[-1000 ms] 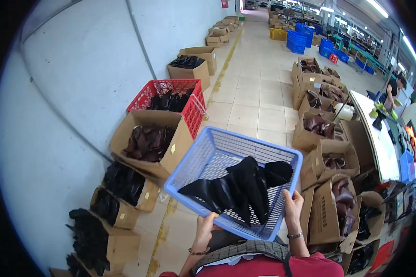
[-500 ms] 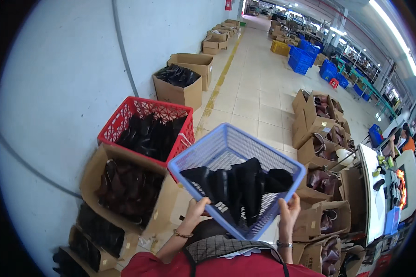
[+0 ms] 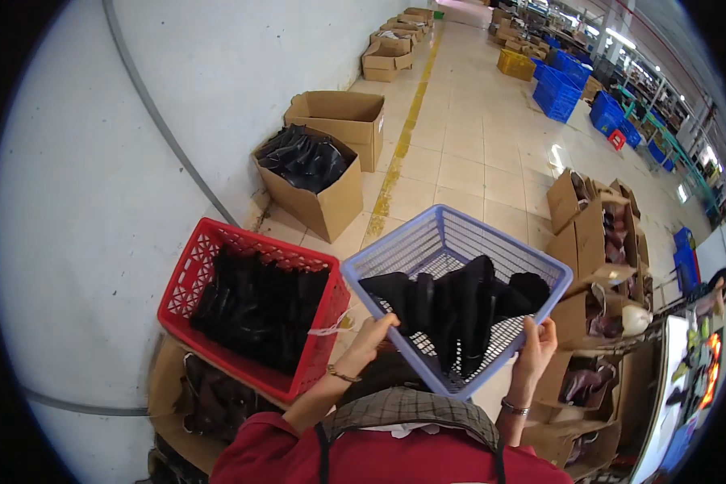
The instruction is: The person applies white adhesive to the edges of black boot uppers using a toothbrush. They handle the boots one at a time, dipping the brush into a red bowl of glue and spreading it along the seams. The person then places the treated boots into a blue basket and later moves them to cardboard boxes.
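A light blue-purple plastic basket [image 3: 508, 253] is held in front of me, tilted, with both hands on its near rim. My left hand [image 3: 375, 332] closes on the rim's left part, and my right hand [image 3: 537, 347] grips it at the right. Inside lie several black, soft pieces [image 3: 464, 302] that look like boot uppers; their exact kind is hard to make out. Just left of the basket stands a red plastic crate [image 3: 319, 335], filled with similar black pieces [image 3: 254, 310]. A pale string [image 3: 331, 329] hangs at the crate's right side.
Along the left wall stand cardboard boxes, one holding black pieces [image 3: 305, 161]. Below the red crate is a cardboard box [image 3: 167, 379] with dark brown pieces. More boxes [image 3: 593, 242] line the right, near a white-topped table [image 3: 661, 387]. Blue crates [image 3: 557, 93] stand farther off.
My view has shifted forward, and the red crate and boxes sit differently in it. The basket, still in both hands, now appears farther right, beside the red crate.
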`<state>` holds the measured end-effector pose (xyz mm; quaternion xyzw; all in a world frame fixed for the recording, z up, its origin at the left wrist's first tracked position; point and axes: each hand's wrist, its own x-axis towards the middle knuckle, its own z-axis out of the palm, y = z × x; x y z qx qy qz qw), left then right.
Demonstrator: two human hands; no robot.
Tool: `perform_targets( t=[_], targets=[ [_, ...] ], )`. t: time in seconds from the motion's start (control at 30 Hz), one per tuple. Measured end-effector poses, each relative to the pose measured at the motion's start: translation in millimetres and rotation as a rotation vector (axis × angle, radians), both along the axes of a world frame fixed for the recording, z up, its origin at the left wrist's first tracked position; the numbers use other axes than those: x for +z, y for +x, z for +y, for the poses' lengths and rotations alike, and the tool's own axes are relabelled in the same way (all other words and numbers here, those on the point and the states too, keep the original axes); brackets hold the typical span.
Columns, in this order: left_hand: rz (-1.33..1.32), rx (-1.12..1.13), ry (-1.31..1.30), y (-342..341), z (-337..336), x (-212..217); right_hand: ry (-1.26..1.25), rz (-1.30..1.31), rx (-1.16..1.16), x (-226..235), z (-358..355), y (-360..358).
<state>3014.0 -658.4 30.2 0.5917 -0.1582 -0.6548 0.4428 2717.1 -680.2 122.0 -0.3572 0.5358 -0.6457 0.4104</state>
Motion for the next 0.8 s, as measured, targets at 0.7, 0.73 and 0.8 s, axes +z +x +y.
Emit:
perform_targets(
  t=[0.7, 0.73, 0.8],
  targets=[
    [0.307, -0.196, -0.135, 175.8, -614.9, -37.7, -0.031, 0.198, 0.039, 32.8, -605.7, 229.8],
    [0.363, -0.193, -0.122, 182.1, -643.2, -46.8, -0.034, 0.217, 0.053, 30.4, -635.0, 238.0],
    [0.39, -0.121, -0.113, 197.5, -700.4, -61.5, -0.041, 0.251, 0.093, 29.7, -697.5, 263.6]
  ],
)
